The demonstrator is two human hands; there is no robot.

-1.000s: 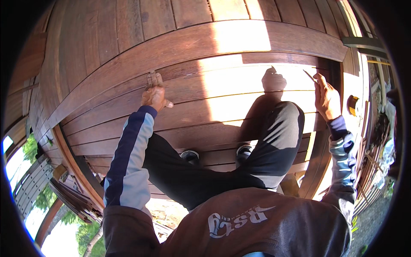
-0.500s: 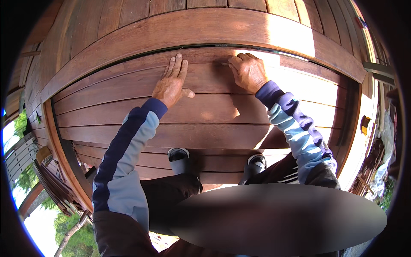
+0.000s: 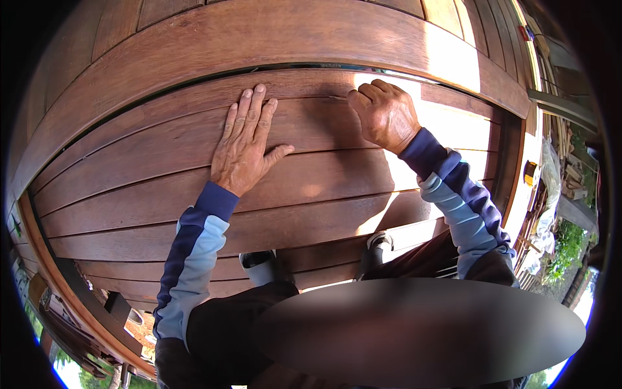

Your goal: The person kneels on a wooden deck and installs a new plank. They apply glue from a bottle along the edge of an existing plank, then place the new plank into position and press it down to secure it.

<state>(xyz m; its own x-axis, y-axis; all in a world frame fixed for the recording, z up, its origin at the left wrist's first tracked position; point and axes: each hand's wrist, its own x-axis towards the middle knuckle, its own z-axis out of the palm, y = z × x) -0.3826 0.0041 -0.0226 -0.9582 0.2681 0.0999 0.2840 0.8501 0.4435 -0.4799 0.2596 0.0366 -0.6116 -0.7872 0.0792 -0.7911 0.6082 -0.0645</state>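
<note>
Reddish-brown wooden planks (image 3: pixel 304 123) lie side by side in front of me, with narrow grooves between them. My left hand (image 3: pixel 243 146) rests flat on them, fingers pointing away and thumb spread to the right. To the right, my right hand (image 3: pixel 385 117) is closed in a fist-like pinch close to the groove below the farthest plank. A thin, pale tip shows by its thumb at that groove; the rest of whatever it holds is hidden by the fingers. The hand's shadow falls on the wood to its left.
Beyond the planks runs a wide wooden board (image 3: pixel 259 35), with a dark gap before it. My shoes (image 3: pixel 259 266) stand on lower boards. A small yellow object (image 3: pixel 530 173) sits on the right-hand frame, near clear plastic sheeting (image 3: pixel 549 194).
The view has shifted, bringing the planks closer. My left hand has its fingers a little more spread and sits farther from my right hand. My right hand stays closed by the groove.
</note>
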